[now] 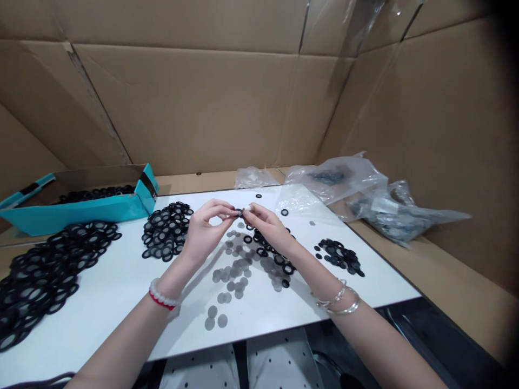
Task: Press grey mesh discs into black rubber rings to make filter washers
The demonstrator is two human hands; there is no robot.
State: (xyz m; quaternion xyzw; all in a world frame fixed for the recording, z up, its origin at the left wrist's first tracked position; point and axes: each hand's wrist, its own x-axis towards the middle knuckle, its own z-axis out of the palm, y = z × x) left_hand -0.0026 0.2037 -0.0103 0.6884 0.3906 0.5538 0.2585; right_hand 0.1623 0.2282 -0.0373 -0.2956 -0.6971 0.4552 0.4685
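Held up over the white table, a small black ring [239, 213] sits between the fingertips of both hands. My left hand [208, 227] pinches it from the left, thumb and forefinger closed. From the right, the fingertips of my right hand [270, 227] close on its other side. Below the hands lie scattered thin grey discs [235, 273]. More black rings [279, 259] lie in a loose group, partly hidden by my right hand and forearm. Whether a disc sits inside the held ring is too small to tell.
A pile of rings with grey centres [166, 232] lies left of my hands, a larger pile [60, 265] further left. Behind it stands a blue box [81, 210] with rings. Small black pieces [340, 256] and plastic bags [393, 213] lie right. Cardboard walls [203, 108] enclose the table [259, 313].
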